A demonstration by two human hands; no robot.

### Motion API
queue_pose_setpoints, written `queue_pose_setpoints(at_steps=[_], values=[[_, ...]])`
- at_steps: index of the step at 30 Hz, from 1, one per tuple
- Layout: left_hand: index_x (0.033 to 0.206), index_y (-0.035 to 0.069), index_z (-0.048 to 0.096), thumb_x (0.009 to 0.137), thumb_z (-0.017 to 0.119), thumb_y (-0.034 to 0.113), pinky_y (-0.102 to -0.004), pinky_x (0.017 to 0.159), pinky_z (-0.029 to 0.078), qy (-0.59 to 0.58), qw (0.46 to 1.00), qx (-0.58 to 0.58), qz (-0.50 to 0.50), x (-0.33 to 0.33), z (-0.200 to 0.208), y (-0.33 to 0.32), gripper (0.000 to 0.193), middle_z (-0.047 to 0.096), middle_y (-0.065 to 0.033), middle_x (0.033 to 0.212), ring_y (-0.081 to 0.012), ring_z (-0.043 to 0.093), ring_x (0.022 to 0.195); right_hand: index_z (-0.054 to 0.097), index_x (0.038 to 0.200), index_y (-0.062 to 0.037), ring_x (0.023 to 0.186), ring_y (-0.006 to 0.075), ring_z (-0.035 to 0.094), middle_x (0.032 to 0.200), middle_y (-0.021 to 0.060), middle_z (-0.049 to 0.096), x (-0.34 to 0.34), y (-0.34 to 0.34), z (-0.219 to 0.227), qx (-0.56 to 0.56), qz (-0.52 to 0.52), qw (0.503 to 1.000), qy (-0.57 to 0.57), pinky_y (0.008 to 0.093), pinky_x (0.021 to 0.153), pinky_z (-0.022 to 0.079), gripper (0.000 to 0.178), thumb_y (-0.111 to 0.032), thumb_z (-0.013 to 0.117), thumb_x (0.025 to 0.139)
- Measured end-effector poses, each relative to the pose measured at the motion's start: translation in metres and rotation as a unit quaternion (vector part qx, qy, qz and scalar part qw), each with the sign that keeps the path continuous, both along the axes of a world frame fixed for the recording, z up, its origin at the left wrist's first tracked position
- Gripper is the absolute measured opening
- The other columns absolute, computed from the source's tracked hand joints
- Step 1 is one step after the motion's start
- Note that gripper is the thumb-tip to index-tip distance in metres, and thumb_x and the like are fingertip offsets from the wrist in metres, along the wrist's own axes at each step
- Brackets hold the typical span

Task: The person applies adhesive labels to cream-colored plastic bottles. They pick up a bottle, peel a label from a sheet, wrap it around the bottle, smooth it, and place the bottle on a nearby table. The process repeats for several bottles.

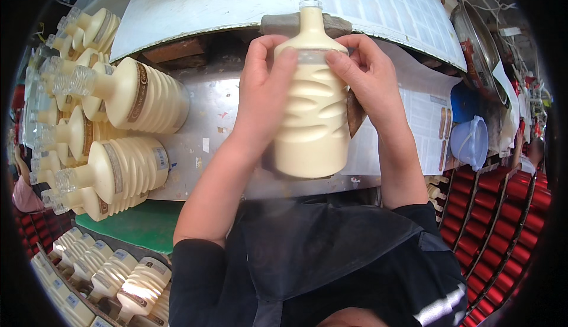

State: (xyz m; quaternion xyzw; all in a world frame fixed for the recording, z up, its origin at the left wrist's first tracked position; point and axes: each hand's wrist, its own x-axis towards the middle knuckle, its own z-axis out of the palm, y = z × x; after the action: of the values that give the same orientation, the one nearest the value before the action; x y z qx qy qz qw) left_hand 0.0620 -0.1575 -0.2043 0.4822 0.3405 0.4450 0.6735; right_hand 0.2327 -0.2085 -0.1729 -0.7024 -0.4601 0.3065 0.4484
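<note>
A cream-coloured bottle (312, 143) with wavy ridges and a clear threaded neck lies on its back on the metal tabletop, neck pointing away from me. Its shoulder is by a dark, cloth-like padded rest (279, 25). Around the upper body runs a pale, shiny strip (310, 57), which looks like a label. My left hand (260, 87) wraps the bottle's left side, thumb at the strip's left end. On the opposite side my right hand (373, 78) presses its thumb on the strip's right end, with fingers curled behind the shoulder.
Several cream bottles (151, 99) with brown label bands crowd the left side. White label sheets (408, 111) lie to the right, near a blue bucket (470, 143). Racks of red items (485, 209) stand lower right; more bottles (142, 285) fill a rack lower left.
</note>
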Motion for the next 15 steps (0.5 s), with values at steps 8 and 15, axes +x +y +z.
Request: queue_pose_setpoints(at_steps=[8,15], values=[[0.129,0.005,0.054,0.111,0.044,0.025,-0.0275,0.091,0.051,-0.066,0.990,-0.123,0.012,-0.009,-0.005,0.002,0.029,0.062,-0.0074,0.118,-0.0116,0.061,0.105,0.070,0.111,-0.0014,0.068,0.0061,0.045,0.073,-0.0049,0.050,0.000,-0.001,-0.004,0.002,-0.003,1.000,0.009,0.0238,0.062,0.038,0.051,-0.041,0.080,0.081],[0.143,0.003,0.042,0.105,0.051,0.025,-0.0340,0.104,0.047,-0.121,0.978,-0.159,-0.053,-0.011,0.004,-0.010,0.045,0.058,-0.0095,0.130,-0.0174,0.057,0.119,0.071,0.114,-0.0027,0.081,0.0064,0.051,0.083,-0.0043,0.056,0.014,-0.002,0.009,-0.002,-0.034,0.990,0.138,0.0215,0.075,0.042,0.037,-0.035,0.066,0.098]])
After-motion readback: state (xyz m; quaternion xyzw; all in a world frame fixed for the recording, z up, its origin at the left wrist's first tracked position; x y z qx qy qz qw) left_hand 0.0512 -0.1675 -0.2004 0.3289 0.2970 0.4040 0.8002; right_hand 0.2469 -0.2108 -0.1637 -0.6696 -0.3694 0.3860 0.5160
